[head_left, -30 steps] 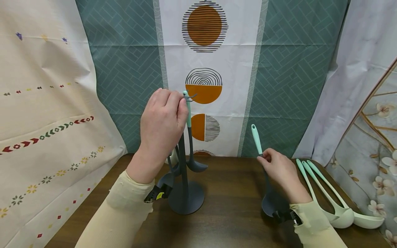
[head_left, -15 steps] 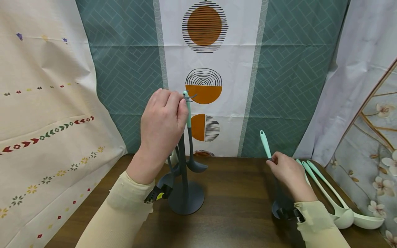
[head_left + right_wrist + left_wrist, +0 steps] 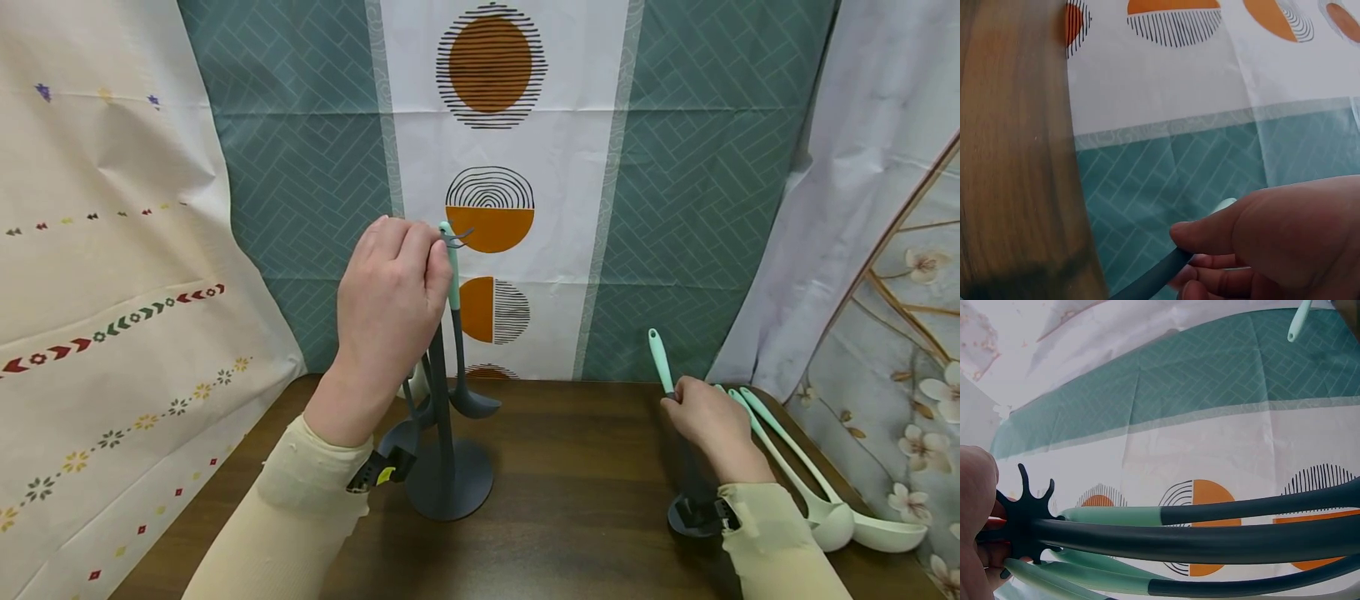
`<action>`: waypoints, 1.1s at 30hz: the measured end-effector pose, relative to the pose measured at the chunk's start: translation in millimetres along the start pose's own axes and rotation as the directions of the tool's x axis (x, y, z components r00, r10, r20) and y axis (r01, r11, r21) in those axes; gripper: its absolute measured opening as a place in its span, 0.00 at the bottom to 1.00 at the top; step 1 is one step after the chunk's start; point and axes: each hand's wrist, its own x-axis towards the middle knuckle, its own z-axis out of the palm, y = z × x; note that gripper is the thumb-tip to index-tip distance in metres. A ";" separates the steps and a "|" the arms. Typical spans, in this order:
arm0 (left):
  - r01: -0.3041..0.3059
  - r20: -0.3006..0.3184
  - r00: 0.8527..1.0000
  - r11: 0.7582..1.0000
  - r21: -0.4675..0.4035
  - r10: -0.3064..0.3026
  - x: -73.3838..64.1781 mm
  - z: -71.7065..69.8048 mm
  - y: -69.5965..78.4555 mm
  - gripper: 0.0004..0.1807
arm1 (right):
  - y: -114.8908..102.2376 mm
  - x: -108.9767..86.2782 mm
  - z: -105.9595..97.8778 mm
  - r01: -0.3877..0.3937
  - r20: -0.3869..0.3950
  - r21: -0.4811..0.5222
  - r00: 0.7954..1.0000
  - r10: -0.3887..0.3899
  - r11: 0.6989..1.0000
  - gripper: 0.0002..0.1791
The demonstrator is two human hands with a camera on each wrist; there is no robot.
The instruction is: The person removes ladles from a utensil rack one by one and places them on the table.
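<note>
My left hand (image 3: pixel 390 283) grips the top of a dark grey utensil stand (image 3: pixel 468 483) by its hooks. In the left wrist view, several utensils with mint handles (image 3: pixel 1116 516) hang around the post. One of these is a grey ladle (image 3: pixel 476 406), on the right side of the stand. Further right, my right hand (image 3: pixel 712 425) pinches a grey ladle by its dark shaft (image 3: pixel 1154 275), below the mint handle (image 3: pixel 660 358). That ladle's bowl (image 3: pixel 686 518) is low over the table, partly hidden behind the wrist camera; whether it touches the wood is unclear.
Several pale mint ladles (image 3: pixel 885 533) lie side by side at the table's right edge, partly behind the right forearm. The brown wooden table (image 3: pixel 570 500) ends at a patterned cloth backdrop (image 3: pixel 675 167). A cream cloth (image 3: pixel 127 250) hangs along the left side.
My right hand has moved to the right and slightly nearer, carrying the grey ladle toward the pale ladles. The left hand keeps its grip on the stand.
</note>
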 end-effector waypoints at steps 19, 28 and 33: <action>-0.001 0.001 1.000 1.000 0.007 0.001 0.8 -0.2 0.4 0.18 | 31.9 7.5 12.3 -0.054 0.072 -0.034 0.996 0.056 0.998 0.18; -0.013 0.002 1.000 1.000 0.006 0.013 1.3 -0.3 1.7 0.19 | 37.0 6.5 15.5 -0.090 0.127 -0.045 0.987 0.095 0.995 0.17; -0.011 0.000 1.000 1.000 0.002 0.011 1.5 0.0 2.3 0.18 | 38.5 8.5 15.6 -0.106 0.156 -0.045 0.981 0.112 0.993 0.17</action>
